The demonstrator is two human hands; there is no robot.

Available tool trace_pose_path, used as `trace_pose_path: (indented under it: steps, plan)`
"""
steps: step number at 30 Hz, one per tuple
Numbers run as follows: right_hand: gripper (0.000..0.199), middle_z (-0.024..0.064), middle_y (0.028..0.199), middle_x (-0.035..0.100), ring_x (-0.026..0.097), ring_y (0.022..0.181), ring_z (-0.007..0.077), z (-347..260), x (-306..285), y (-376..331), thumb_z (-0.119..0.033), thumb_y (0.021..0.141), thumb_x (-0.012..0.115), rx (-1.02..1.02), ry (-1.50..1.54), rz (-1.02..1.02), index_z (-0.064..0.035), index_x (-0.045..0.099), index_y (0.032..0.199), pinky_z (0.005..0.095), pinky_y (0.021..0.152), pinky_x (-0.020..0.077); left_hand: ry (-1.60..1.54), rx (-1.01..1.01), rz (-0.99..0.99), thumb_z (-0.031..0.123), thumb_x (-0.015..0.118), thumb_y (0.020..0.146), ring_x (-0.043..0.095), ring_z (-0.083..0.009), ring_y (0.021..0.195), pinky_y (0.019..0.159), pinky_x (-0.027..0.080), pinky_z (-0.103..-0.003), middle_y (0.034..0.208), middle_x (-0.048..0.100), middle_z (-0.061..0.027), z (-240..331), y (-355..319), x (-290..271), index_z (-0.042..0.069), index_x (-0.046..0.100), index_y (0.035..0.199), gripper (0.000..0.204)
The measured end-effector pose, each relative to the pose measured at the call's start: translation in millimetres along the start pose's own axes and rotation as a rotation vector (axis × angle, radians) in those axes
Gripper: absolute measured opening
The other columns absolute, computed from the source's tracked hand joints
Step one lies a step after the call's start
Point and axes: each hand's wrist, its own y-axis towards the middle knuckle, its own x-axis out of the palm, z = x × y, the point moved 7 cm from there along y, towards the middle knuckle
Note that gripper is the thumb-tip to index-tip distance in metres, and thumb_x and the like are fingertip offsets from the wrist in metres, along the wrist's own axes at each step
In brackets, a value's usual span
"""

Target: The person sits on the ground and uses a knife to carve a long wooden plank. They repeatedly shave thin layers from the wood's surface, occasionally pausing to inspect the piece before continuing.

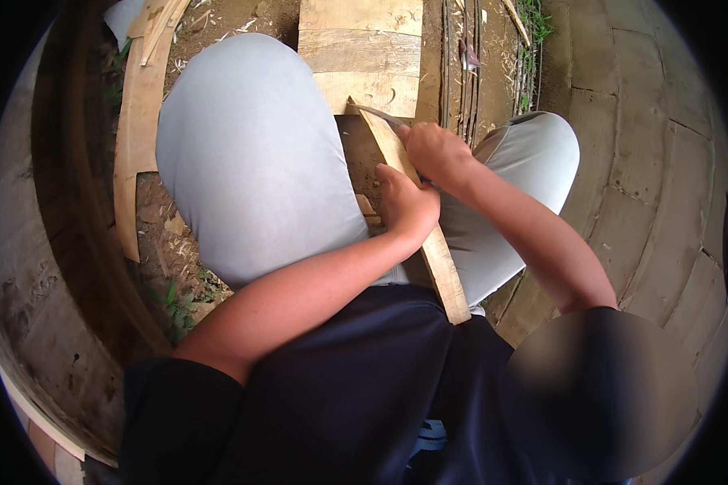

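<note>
A person is sitting low with knees bent in grey trousers, looking down at a narrow wooden slat [437, 259] that is running diagonally from the lap at about 5 o'clock up toward 12 o'clock, where its far end is resting against a thick wooden block [364, 56]. The left hand [406, 204] is closing firmly around the middle of the slat, fingers wrapped and pressed together, steadying it. The right hand [435, 152] is gripping the handle of a knife [378, 114], fingers curled tight, with the blade lying against the slat's upper edge near the block. Judging by this, the shaving or trimming of the slat's upper end is under way; the next stroke is likely calling for a steady push of the blade along the grain, away from the left hand, while that hand is keeping the wood from twisting. At 9 o'clock, curved wooden boards [133, 129] are lying on bare earth [170, 234] scattered with shavings; at 3 o'clock, paving stones [663, 162] are curving away.
</note>
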Motion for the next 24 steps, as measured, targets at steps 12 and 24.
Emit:
trace_pose_path:
  steps: [12,24]
  plan:
    - [0.037,0.0200,0.082,0.063,0.065,0.079,0.0378,79.8,-16.2,4.2,-0.028,0.104,0.042,-0.294,-0.121,0.094,0.0008,0.064,0.102,0.0492,0.070,0.0534,-0.138,-0.047,-0.073,0.011,0.057,0.082,0.052,-0.0473,0.113,0.099,0.039,-0.051,0.115,0.048,-0.0364,3.6,1.0,-0.9,-0.012,0.034,0.114,0.045]
    - [0.045,0.0142,0.071,0.068,0.072,0.069,0.0283,26.4,-20.2,-12.4,-0.031,0.107,0.041,-0.199,-0.185,0.147,-0.0029,0.066,0.081,0.0377,0.052,0.0576,-0.014,0.014,0.024,0.009,0.058,0.082,0.057,-0.0499,0.104,0.092,0.044,-0.052,0.109,0.053,-0.0358,-0.5,2.9,0.2,-0.010,0.034,0.112,0.043]
